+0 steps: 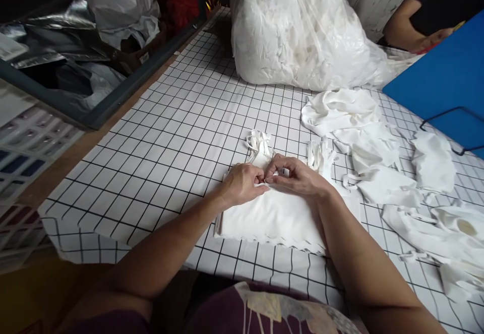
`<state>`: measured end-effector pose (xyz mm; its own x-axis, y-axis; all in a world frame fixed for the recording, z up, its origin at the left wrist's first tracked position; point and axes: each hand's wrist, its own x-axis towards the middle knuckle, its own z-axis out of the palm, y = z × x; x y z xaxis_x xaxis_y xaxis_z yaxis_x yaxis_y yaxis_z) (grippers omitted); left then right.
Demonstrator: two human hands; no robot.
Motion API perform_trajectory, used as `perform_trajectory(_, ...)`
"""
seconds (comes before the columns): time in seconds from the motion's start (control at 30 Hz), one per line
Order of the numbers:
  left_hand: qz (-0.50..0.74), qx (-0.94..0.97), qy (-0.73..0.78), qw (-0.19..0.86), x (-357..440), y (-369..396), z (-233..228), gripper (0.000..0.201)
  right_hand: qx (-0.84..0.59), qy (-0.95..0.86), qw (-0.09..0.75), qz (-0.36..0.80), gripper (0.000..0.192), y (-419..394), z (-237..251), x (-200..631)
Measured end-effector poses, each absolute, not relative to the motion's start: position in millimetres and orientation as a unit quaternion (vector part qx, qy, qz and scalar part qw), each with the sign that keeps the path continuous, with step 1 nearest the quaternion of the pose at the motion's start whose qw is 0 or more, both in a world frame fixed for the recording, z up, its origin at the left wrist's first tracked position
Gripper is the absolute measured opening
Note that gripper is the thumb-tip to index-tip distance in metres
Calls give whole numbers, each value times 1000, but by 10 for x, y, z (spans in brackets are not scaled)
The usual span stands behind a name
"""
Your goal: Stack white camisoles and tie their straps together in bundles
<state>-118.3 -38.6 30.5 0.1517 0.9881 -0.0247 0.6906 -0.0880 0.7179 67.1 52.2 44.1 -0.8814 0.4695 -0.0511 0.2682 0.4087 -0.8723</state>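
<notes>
A stack of white camisoles (272, 218) lies flat in front of me, wavy hems toward my body. Their thin straps are bunched at the top, one bundle (260, 142) on the left and another (320, 156) on the right. At the middle of the neckline, my left hand (244, 184) is closed in a pinch on the top camisole. My right hand (297, 174) pinches the same spot, its fingertips meeting those of the left. Whatever small detail sits between the fingertips is too small to make out.
Several loose, crumpled white garments (378, 147) spread over the checked tablecloth (151, 157) on the right. A big clear bag of white cloth (302, 31) stands at the back. Beyond a blue panel (446, 77), another person's arm (406, 26) shows. A metal frame (113, 105) borders the left.
</notes>
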Motion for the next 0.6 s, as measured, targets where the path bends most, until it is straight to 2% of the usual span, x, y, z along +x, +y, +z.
perform_trajectory(0.6, 247, 677, 616, 318, -1164, -377, 290, 31, -216, -844, 106, 479, 13, 487, 443, 636)
